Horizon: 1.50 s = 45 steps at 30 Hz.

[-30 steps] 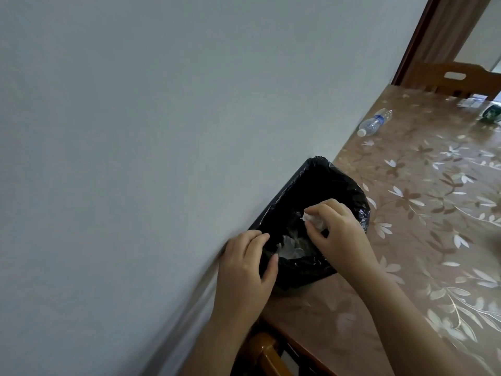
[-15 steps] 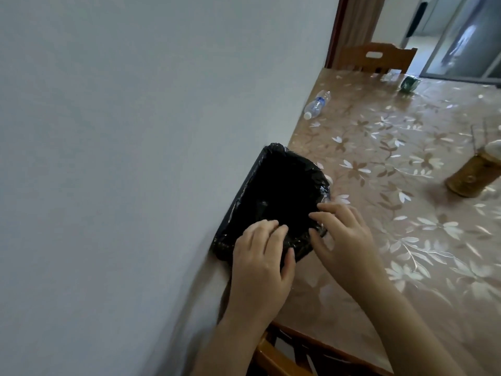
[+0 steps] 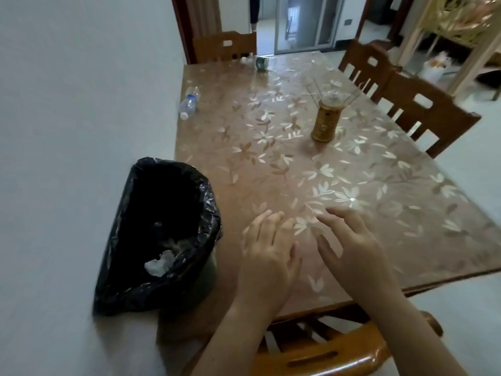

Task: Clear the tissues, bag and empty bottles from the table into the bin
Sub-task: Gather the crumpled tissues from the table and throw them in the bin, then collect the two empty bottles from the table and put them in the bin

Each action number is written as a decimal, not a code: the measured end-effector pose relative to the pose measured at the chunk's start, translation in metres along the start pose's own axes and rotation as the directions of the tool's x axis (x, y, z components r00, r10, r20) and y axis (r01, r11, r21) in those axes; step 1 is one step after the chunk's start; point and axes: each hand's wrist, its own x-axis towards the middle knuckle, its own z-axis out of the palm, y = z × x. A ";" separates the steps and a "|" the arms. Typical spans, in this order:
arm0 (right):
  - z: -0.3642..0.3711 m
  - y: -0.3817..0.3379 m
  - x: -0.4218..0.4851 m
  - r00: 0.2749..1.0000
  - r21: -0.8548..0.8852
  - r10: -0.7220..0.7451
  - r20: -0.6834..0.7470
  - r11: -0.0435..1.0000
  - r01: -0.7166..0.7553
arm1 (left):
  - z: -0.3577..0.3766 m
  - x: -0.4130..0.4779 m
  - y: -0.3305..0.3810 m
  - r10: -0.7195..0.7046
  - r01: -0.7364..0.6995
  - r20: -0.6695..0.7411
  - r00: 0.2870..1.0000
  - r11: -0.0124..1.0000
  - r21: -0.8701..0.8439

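Our left hand (image 3: 267, 248) and right hand (image 3: 349, 245) hover empty, fingers spread, over the table's (image 3: 352, 172) near edge. The bin (image 3: 208, 213) stands at the near-left corner, seemingly for easy drops, with a tissue (image 3: 160, 263) inside. A bottle (image 3: 189, 103) lies by the far-left edge.

No legible txt; gold canister (image 3: 324, 123) & bottle (image 3: 189, 103) labels too blurred.

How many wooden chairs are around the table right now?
4. The far chair stands at the table's far end; the rear right chair and front right chair along its right side; the near chair at the near edge. Others may be out of frame.
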 end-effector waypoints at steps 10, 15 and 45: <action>-0.083 0.096 -0.050 0.962 -0.090 0.204 -0.183 0.971 -0.223 | 0.068 0.021 0.110 0.249 -0.237 0.109 0.962 0.965 -0.114; -0.139 0.161 -0.086 0.917 -0.107 0.267 -0.296 0.945 -0.310 | 0.117 0.031 0.196 0.359 -0.333 0.153 0.921 0.927 -0.174; -0.341 0.542 -0.208 0.602 -0.215 0.640 -0.478 0.579 -0.786 | 0.438 0.073 0.585 0.723 -0.497 0.299 0.622 0.660 -0.563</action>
